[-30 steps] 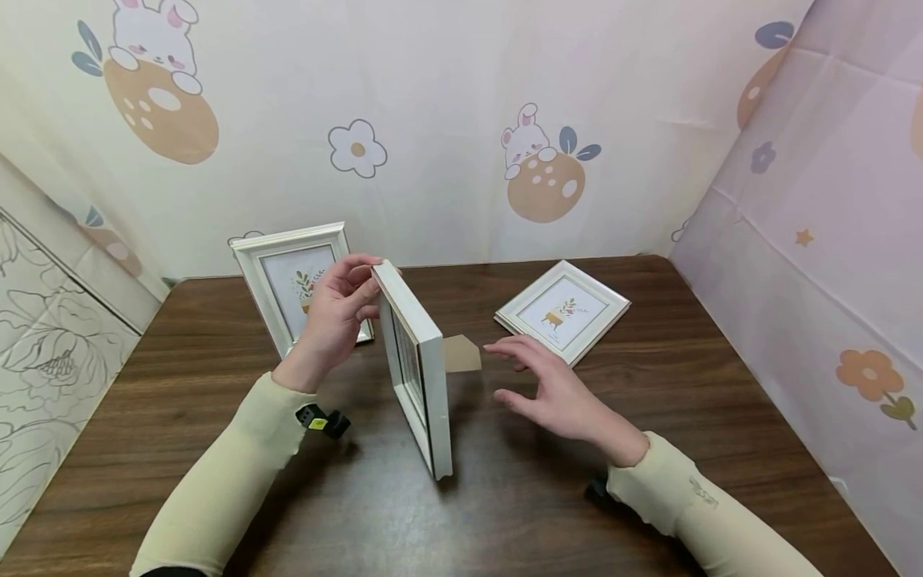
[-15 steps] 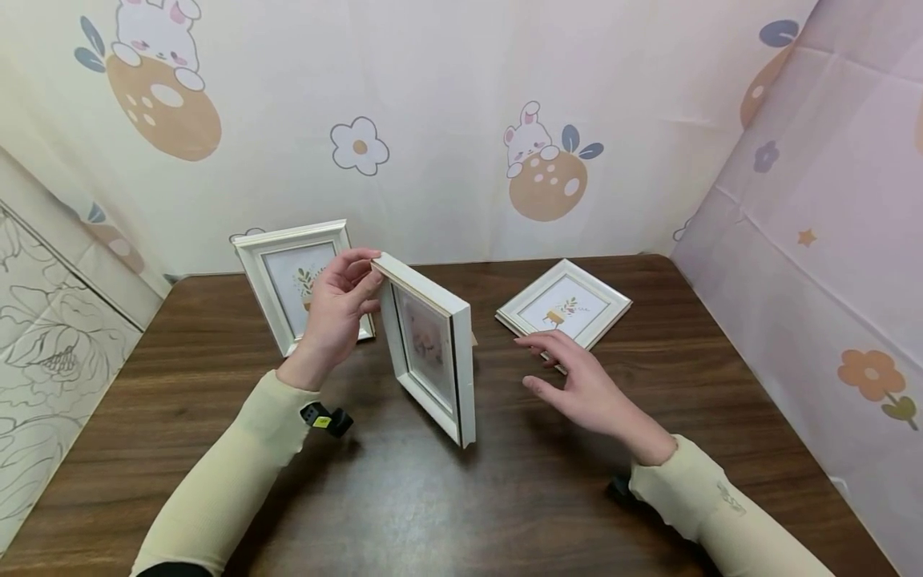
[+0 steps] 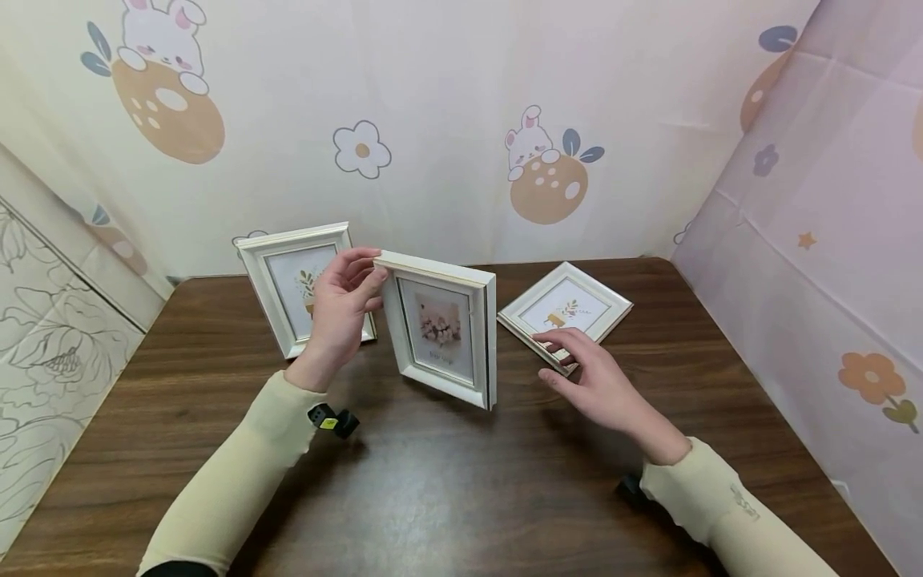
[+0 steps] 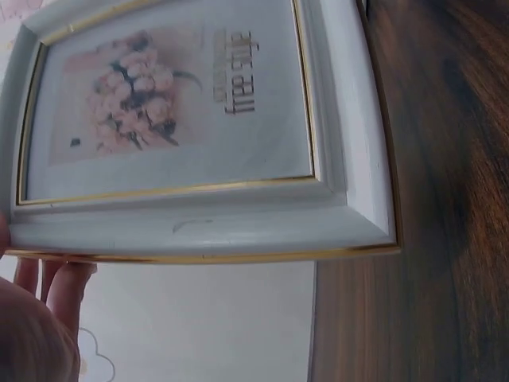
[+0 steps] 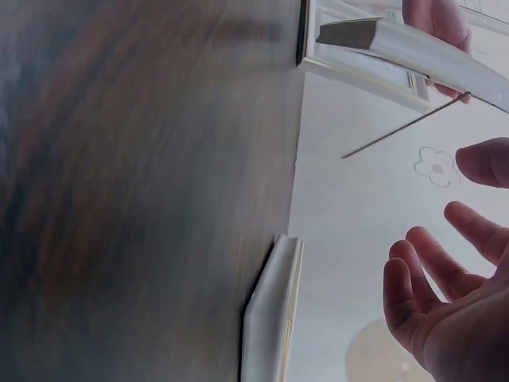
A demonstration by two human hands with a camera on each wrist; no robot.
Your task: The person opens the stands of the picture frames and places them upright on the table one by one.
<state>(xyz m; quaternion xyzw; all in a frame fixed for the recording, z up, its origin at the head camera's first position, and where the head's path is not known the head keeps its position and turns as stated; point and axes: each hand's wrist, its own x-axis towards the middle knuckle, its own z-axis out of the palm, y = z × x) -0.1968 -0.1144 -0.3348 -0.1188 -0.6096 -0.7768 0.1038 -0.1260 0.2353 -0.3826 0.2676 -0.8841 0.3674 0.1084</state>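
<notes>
My left hand (image 3: 344, 300) pinches the upper left corner of a white picture frame (image 3: 436, 385) and holds it upright over the table. Its front shows a pink flower print (image 4: 131, 91) with lettering, edged by a thin gold line. In the right wrist view this held frame (image 5: 421, 60) appears edge-on, with its thin back stand sticking out. My right hand (image 3: 594, 381) hovers to the right with relaxed, parted fingers and holds nothing. It overlaps the near corner of a second white frame (image 3: 530, 340) lying face up with a potted-plant print.
A third white picture frame (image 3: 270, 296) with a plant print stands leaning at the back left, partly hidden by my left hand. The dark wooden table (image 3: 433, 497) ends at a cloth backdrop (image 3: 440, 80) with rabbit and flower prints.
My left hand has turned the held frame from nearly edge-on to face me, its right side swinging away and rightward. My right hand has moved right, away from that frame.
</notes>
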